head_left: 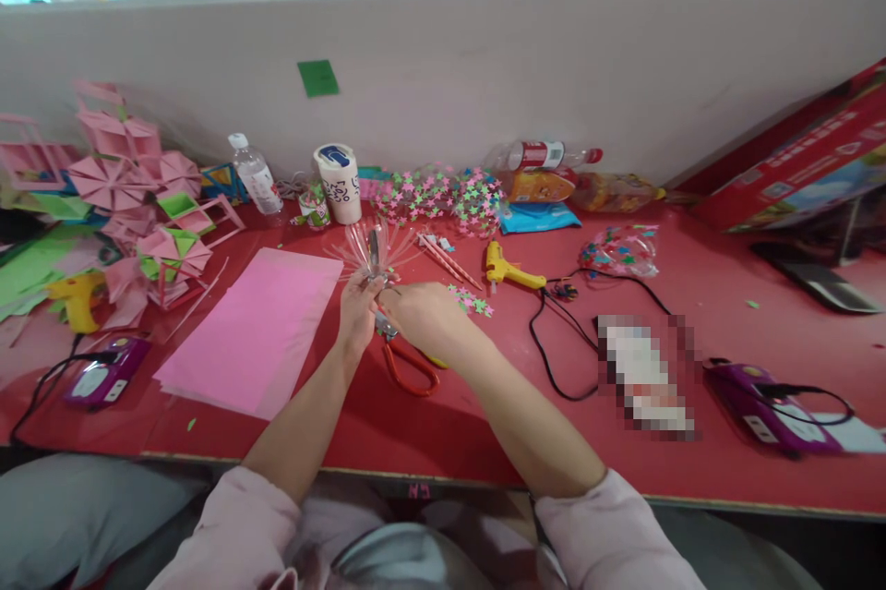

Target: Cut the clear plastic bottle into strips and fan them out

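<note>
Pinching clear strip fan (374, 250): both hands (358, 308) (424, 315); orange scissors (408, 364) beneath, pink paper (259, 327) left, glue gun (508, 269) right.

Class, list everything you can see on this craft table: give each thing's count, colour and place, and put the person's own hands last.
Table: one, red, across the view.
Paper sheets: a stack, pink, left of the hands.
Scissors: one, orange handles, under the hands.
Glue gun: one, yellow, right of the hands.
Cup: one, white, by the wall.
Water bottle: one, clear, left of the cup.
Star confetti: many, pink and green, by the wall.
Paper pinwheels: several, pink, far left.
Box: one, red, far right.
Clear strips: a fanned bundle, held above the hands.
Left hand: grips the bundle's base.
Right hand: beside it, at the bundle.
</note>
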The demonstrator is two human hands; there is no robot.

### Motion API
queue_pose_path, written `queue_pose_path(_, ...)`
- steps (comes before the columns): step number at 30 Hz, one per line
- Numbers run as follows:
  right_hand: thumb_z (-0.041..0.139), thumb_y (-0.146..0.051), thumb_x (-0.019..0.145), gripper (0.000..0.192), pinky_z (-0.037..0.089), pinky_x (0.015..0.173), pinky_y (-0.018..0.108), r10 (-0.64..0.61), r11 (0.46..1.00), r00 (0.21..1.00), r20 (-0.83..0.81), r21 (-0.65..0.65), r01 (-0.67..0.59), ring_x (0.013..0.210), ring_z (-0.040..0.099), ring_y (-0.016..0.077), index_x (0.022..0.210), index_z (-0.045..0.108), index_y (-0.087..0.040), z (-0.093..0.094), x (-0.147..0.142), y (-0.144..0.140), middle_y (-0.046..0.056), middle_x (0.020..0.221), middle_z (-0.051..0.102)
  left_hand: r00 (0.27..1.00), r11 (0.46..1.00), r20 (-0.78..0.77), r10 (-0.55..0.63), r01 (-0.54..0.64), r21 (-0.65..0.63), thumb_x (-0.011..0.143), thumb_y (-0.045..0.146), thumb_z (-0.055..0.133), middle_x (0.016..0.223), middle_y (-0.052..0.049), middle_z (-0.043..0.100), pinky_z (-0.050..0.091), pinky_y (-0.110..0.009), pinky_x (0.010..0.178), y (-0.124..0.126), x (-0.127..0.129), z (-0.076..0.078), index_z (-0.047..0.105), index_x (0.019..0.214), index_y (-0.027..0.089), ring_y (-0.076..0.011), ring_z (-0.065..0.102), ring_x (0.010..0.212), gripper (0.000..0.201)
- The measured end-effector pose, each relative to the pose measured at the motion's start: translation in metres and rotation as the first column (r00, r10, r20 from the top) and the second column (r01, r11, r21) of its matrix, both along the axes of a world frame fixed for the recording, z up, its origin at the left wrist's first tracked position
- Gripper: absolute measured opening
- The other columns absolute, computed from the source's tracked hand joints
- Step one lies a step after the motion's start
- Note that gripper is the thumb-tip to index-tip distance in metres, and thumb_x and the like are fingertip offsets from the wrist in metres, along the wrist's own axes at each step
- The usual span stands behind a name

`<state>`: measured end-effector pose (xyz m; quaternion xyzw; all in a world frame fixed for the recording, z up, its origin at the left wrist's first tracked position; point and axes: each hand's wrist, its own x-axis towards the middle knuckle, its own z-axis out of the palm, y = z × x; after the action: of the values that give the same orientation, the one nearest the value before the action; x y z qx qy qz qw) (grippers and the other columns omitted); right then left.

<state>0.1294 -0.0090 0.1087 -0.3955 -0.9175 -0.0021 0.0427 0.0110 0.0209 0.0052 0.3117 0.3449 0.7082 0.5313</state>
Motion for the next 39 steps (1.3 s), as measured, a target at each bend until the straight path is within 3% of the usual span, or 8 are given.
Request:
queue_pose_path(8, 0.049, -0.020, 0.092, 0.017, 0.028, 0.058, 0.027, 0.033, 0.997, 0.957, -0.289, 0.078, -0.011, 0.071, 0.062, 0.0153, 0.092, 0.066, -0.016, 0.015, 0.022, -0.001, 0.006, 0.079, 0.072, 0.999, 0.997, -0.025, -0.046, 0.047, 0.053, 0.062, 0.029, 0.079, 0.087, -0.002, 0.073, 0.051, -0.029, 0.080, 0.000, -0.001, -0.003, 0.068, 0.091, 0.020, -0.0156, 0.069, 0.083, 0.032)
queue_pose_path(11, 0.053, -0.024, 0.090, 0.015, 0.033, 0.059, 0.023, 0.101, 0.994, 0.871, -0.481, 0.015, -0.107, 0.064, 0.058, 0.0112, 0.091, 0.066, -0.018, 0.027, 0.036, -0.005, 0.001, 0.072, 0.069, 0.997, 0.997, -0.004, -0.072, 0.072, 0.037, 0.063, 0.026, 0.079, 0.088, -0.002, 0.073, 0.052, -0.027, 0.077, -0.002, 0.000, -0.002, 0.069, 0.092, 0.020, -0.0143, 0.068, 0.080, 0.032)
queue_pose_path(15, 0.051, -0.027, 0.091, 0.019, 0.036, 0.058, 0.021, 0.049, 0.999, 0.770, -0.636, 0.039, -0.032, 0.057, 0.053, 0.0086, 0.086, 0.066, -0.018, 0.039, 0.053, -0.005, -0.001, 0.066, 0.065, 0.994, 0.994, 0.004, -0.106, 0.106, 0.028, 0.065, 0.028, 0.079, 0.090, -0.003, 0.073, 0.053, -0.026, 0.071, -0.003, -0.001, -0.001, 0.068, 0.095, 0.019, -0.0123, 0.067, 0.072, 0.033)
queue_pose_path(22, 0.053, -0.021, 0.087, 0.015, 0.036, 0.058, 0.022, 0.001, 0.992, 0.765, -0.644, 0.096, 0.079, 0.057, 0.051, 0.0091, 0.081, 0.066, -0.017, 0.035, 0.062, 0.009, -0.001, 0.064, 0.062, 0.986, 0.986, 0.011, -0.165, 0.164, 0.008, 0.062, 0.025, 0.081, 0.090, -0.002, 0.071, 0.048, -0.021, 0.065, -0.003, -0.001, 0.000, 0.066, 0.091, 0.018, -0.0068, 0.062, 0.064, 0.034)
queue_pose_path(30, 0.052, -0.023, 0.090, 0.017, 0.041, 0.068, 0.025, 0.097, 0.995, 0.746, -0.658, 0.082, -0.057, 0.068, 0.054, 0.0119, 0.080, 0.065, -0.018, 0.025, 0.049, 0.016, 0.002, 0.075, 0.063, 0.964, 0.964, -0.012, -0.264, 0.264, 0.016, 0.066, 0.024, 0.078, 0.082, -0.001, 0.071, 0.043, -0.021, 0.057, -0.006, 0.001, -0.002, 0.063, 0.096, 0.018, -0.0070, 0.059, 0.059, 0.034)
queue_pose_path(39, 0.052, -0.017, 0.089, 0.020, 0.040, 0.066, 0.024, 0.048, 0.989, 0.783, -0.620, 0.138, 0.049, 0.070, 0.056, 0.0130, 0.104, 0.066, -0.016, 0.016, 0.042, 0.019, 0.004, 0.083, 0.066, 0.958, 0.958, -0.023, -0.285, 0.284, -0.038, 0.064, 0.025, 0.076, 0.072, 0.002, 0.066, 0.045, -0.023, 0.059, -0.006, 0.000, -0.001, 0.061, 0.096, 0.017, -0.0080, 0.058, 0.058, 0.036)
